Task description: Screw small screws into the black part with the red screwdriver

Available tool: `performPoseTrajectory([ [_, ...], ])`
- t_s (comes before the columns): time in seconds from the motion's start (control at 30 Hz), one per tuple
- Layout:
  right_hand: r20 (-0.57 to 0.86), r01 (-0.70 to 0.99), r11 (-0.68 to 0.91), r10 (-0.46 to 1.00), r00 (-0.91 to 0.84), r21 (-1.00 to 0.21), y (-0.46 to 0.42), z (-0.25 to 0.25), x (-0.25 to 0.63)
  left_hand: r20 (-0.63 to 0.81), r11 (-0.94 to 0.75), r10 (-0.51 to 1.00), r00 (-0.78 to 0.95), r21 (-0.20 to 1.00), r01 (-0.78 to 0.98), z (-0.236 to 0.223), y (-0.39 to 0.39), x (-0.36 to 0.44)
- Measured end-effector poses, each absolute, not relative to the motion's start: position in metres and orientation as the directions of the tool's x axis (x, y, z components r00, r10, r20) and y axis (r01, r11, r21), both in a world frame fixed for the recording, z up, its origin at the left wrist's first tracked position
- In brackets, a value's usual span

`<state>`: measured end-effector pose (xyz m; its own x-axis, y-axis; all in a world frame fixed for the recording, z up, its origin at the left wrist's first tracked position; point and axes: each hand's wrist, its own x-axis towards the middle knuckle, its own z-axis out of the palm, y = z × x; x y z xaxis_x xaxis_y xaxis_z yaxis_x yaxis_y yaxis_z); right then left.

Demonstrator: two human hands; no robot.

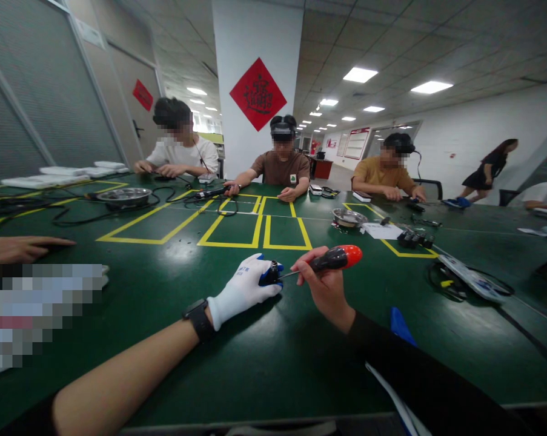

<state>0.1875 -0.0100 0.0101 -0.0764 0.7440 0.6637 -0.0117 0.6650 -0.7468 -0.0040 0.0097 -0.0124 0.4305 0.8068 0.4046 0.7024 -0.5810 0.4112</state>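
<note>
At the far left, a co-worker's hand [28, 248] lies flat with fingers extended over the green desk [186, 387], and beyond it a shallow metal bowl [124, 195] sits among black cables [76, 212]. Across the desk, a person in a white shirt [205, 156] bends over their hands; right of them, yellow tape outlines [228, 244] mark the surface before a person in a brown shirt [282, 166]. Nearer, the wearer's left hand [251, 283], in a white glove with blue fingertips and a dark watch [200, 320] at the wrist, grips a small black part [269, 277] with a metal top, held above the desk at centre. Just right of it, the bare right hand [322, 287] is closed around a red-and-black screwdriver [334, 259], its shaft pointing left to the part; whether the tip touches cannot be told. Farther right come a second metal bowl [348, 218], white paper [382, 231], a blue item [402, 327] beside the right sleeve, a cluster of black blocks [415, 240] and a white power strip [473, 277].
</note>
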Motion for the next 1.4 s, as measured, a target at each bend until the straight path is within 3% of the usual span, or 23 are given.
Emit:
performPoseTrajectory([
  [0.27,0.673,-0.02,0.674,0.736,-0.074,-0.738,-0.01,0.01,0.188,0.402,-0.577,0.808,0.43,0.398,0.713,-0.012,0.01,-0.004],
  [0.53,0.666,-0.01,0.667,0.743,-0.076,-0.745,-0.011,0.009,0.19,0.371,-0.541,0.838,0.401,0.461,0.704,-0.005,0.005,-0.001],
  [0.83,0.557,-0.255,0.515,0.821,-0.127,-0.818,-0.003,0.016,0.187,0.344,-0.536,0.844,0.412,0.503,0.678,-0.001,0.005,-0.001],
  [1.4,0.527,-0.336,0.437,0.812,-0.252,-0.834,-0.004,0.015,0.188,0.378,-0.557,0.829,0.413,0.483,0.676,-0.005,0.007,-0.003],
])
